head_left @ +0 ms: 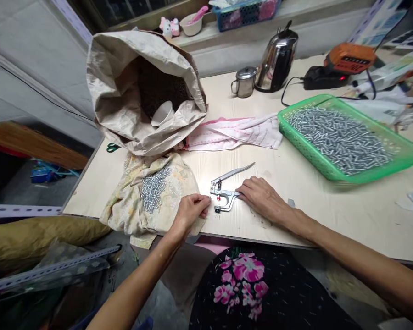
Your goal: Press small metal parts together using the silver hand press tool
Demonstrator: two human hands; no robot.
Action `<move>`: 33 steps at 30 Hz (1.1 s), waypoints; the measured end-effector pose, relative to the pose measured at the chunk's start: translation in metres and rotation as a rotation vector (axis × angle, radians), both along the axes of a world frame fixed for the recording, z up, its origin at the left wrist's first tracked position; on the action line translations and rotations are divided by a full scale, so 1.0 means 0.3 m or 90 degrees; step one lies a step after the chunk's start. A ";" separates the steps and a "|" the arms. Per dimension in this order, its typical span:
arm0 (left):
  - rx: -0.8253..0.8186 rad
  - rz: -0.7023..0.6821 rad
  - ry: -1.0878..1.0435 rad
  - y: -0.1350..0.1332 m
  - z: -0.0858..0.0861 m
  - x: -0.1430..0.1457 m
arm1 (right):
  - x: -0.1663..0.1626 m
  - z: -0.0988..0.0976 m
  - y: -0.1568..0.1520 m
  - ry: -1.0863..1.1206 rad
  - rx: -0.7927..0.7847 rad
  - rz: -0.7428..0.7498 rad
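A pair of snap-fastener pliers (229,195) lies on the table, its upper handle sprung up and its jaws facing left. My right hand (259,195) is closed around the end of the lower handle. Just left of the jaws, my left hand (192,210) is in a pinch. Whatever sits between its fingertips is too small to name. A pile of small metal pins (153,189) rests on a yellowish floral cloth (179,178) beside the left hand. Many similar silvery pieces (340,137) fill a green plastic basket (304,160) at the right.
Behind the cloth, a large open sack (124,123) leans with a white cup (162,114) in it. A pink-white towel (234,133) lies mid-table. Farther back stand a metal mug (245,82), a kettle (277,59) and an orange battery (350,58) on a charger.
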State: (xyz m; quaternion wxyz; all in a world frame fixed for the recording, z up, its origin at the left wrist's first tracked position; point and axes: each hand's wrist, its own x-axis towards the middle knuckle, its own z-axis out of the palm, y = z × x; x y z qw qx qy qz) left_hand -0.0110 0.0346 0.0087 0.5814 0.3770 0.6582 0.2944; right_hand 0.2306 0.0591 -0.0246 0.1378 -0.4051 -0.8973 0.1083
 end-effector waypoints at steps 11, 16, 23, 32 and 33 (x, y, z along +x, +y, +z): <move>-0.100 -0.075 0.041 0.021 -0.011 0.027 | 0.010 -0.030 0.004 0.075 0.043 0.011; -0.142 -0.097 0.017 0.031 -0.013 0.029 | 0.012 -0.052 0.003 0.090 0.041 0.005; -0.173 -0.109 0.016 0.056 -0.017 0.041 | 0.009 -0.076 0.001 0.079 0.028 -0.016; -0.241 -0.221 0.065 0.111 0.021 0.036 | 0.009 -0.068 -0.001 0.096 -0.006 -0.017; -0.237 -0.221 0.083 0.109 0.023 0.040 | 0.010 -0.066 0.000 0.100 -0.013 -0.016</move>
